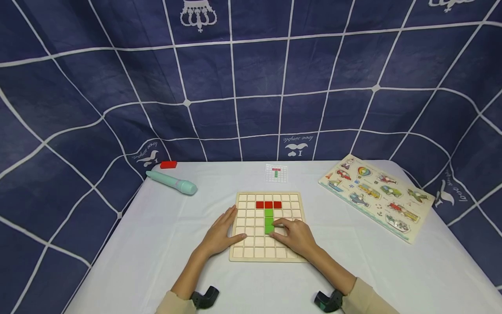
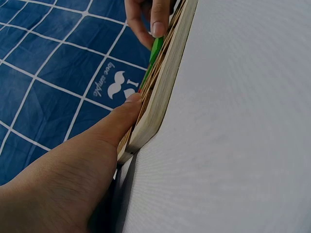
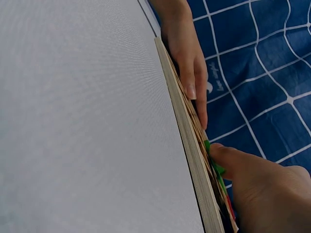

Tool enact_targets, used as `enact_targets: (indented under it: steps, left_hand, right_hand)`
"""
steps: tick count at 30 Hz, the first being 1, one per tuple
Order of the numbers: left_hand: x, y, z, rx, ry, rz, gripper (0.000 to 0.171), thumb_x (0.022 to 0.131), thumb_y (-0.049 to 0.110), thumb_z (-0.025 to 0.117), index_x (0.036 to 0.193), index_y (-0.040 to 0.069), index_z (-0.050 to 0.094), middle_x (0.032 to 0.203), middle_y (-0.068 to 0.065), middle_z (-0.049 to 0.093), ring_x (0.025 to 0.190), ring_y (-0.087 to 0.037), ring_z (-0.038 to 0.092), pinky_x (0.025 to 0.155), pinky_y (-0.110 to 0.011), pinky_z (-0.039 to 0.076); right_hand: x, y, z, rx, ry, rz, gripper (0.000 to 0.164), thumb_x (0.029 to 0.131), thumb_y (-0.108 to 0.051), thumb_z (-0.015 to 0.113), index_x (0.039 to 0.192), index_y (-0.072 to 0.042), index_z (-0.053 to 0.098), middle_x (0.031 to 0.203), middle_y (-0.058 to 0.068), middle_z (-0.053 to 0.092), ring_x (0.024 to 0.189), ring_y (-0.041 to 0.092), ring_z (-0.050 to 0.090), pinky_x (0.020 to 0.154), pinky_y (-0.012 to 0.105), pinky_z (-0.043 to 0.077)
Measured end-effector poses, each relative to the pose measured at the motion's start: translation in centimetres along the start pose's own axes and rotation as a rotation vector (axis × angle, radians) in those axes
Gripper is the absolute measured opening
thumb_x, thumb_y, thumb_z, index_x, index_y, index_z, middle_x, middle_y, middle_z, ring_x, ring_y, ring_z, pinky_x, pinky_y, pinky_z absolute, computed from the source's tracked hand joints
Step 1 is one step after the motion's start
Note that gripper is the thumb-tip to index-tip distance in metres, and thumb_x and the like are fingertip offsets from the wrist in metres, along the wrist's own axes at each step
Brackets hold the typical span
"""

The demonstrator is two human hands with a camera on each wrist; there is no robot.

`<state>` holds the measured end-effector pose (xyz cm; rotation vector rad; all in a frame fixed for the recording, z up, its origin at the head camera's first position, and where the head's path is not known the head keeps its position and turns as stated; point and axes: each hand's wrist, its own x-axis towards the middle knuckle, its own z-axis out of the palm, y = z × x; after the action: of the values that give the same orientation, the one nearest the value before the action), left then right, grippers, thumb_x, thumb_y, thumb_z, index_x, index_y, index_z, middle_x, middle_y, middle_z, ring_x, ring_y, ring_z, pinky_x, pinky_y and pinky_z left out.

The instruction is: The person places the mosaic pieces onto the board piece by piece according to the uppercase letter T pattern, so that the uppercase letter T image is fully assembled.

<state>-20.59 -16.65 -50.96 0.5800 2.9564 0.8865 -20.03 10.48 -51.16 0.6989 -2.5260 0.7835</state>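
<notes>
A wooden grid board (image 1: 259, 252) lies on the white table with pale square tiles in its cells. Three red tiles (image 1: 268, 205) form a row near its top, and green tiles (image 1: 268, 213) run down from the middle one. At the lower end of that column, my right hand (image 1: 296, 236) pinches a green tile (image 3: 220, 170) between thumb and fingers; it looks tilted in the wrist views. My left hand (image 1: 219, 233) rests along the board's left edge, fingers extended and thumb (image 2: 127, 114) over the rim.
Behind the board lies a small pattern card (image 1: 276, 173) with a red and green T. A picture puzzle board (image 1: 376, 196) is at the right. On the left are a teal pen-like device (image 1: 172, 182) and a red piece (image 1: 168, 165). A blue checked curtain (image 1: 259, 78) surrounds the table.
</notes>
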Motion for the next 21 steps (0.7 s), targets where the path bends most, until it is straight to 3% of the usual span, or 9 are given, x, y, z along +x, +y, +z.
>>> enact_targets:
  steps: [6, 21]
  left_hand:
    - [0.01, 0.11, -0.09, -0.009, 0.001, -0.002, 0.092, 0.080, 0.056, 0.062, 0.147, 0.007, 0.022, 0.152, -0.008, 0.018, 0.138, -0.029, 0.017, 0.107, -0.050, 0.020]
    - [0.03, -0.01, -0.05, -0.004, 0.001, -0.006, 0.093, 0.080, 0.057, 0.062, 0.147, 0.007, 0.022, 0.152, -0.008, 0.018, 0.137, -0.029, 0.017, 0.107, -0.049, 0.020]
  right_hand:
    - [-0.02, 0.08, 0.08, 0.020, -0.042, 0.011, 0.029, 0.073, -0.044, 0.075, 0.093, -0.024, 0.071, 0.047, -0.022, 0.031, 0.043, -0.003, 0.025, 0.047, 0.018, 0.028]
    - [-0.10, -0.02, -0.02, 0.033, -0.057, 0.019, 0.030, 0.073, -0.043, 0.075, 0.095, -0.023, 0.070, 0.047, -0.022, 0.032, 0.043, -0.002, 0.026, 0.044, 0.018, 0.025]
